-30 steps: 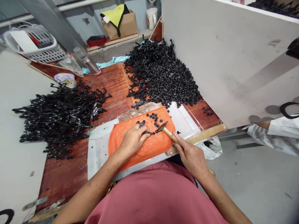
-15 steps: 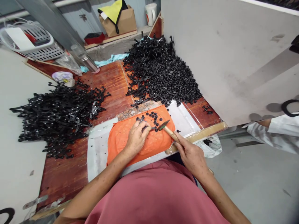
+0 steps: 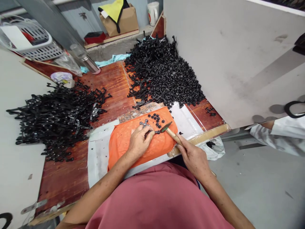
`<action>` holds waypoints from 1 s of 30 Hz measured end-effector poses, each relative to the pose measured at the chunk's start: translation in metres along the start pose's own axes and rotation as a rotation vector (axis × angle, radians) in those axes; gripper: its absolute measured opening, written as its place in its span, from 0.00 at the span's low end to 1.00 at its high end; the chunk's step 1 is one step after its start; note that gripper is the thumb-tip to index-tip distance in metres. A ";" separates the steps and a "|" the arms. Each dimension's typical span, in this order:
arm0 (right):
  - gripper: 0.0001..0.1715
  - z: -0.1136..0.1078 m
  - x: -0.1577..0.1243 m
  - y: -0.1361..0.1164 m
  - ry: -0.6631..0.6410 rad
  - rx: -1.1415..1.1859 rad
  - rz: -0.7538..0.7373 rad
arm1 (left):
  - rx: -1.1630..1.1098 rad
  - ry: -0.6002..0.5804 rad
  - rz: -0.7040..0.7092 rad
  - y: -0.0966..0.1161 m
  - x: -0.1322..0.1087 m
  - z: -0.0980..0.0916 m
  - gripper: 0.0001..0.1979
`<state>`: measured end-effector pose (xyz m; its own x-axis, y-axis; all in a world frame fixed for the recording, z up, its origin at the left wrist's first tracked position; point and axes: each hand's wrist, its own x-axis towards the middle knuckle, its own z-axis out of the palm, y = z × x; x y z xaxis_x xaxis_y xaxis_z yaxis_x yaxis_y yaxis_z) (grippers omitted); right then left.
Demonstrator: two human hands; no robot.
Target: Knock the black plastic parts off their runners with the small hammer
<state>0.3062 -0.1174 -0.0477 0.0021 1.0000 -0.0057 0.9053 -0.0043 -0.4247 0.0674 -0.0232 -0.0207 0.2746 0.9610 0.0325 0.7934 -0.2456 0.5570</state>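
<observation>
My left hand (image 3: 138,142) rests on an orange cloth pad (image 3: 124,140), its fingers pinched on a small black cross-shaped part (image 3: 145,123). A wooden-handled hammer (image 3: 169,132) is gripped in my right hand (image 3: 194,158), its green head just right of the left fingertips. Several small black round pieces (image 3: 157,118) lie loose on the pad beyond the part.
A big heap of black parts (image 3: 164,74) lies at the back right against a grey board (image 3: 228,57). Another heap of black strips (image 3: 54,117) covers the left of the wooden table (image 3: 114,86). A white basket (image 3: 30,44), a metal flask (image 3: 84,60) and another person's white sleeve (image 3: 278,135) are around.
My left hand has shifted slightly up the pad with the cross-shaped part. The hammer head has come a little closer to it.
</observation>
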 end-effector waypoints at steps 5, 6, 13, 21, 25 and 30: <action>0.28 -0.001 -0.003 -0.002 0.000 -0.020 -0.005 | 0.026 -0.050 -0.021 -0.001 0.003 -0.004 0.12; 0.28 -0.002 -0.004 -0.003 -0.003 -0.023 -0.005 | 0.015 -0.052 -0.020 -0.002 0.004 -0.005 0.12; 0.28 -0.002 -0.005 -0.003 -0.012 -0.028 0.008 | -0.101 -0.068 -0.017 -0.008 0.005 -0.006 0.12; 0.28 -0.001 -0.005 -0.001 -0.014 -0.001 0.011 | -0.026 -0.057 -0.011 -0.005 0.003 -0.002 0.11; 0.28 -0.001 -0.004 -0.002 -0.011 0.001 0.010 | -0.014 -0.038 -0.002 -0.007 0.001 -0.001 0.10; 0.28 -0.002 -0.003 -0.002 -0.025 -0.008 0.014 | 0.041 -0.021 -0.008 -0.003 0.001 0.000 0.09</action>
<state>0.3048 -0.1208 -0.0449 0.0038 0.9994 -0.0343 0.9085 -0.0178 -0.4175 0.0654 -0.0220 -0.0221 0.2790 0.9602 0.0103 0.8172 -0.2430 0.5226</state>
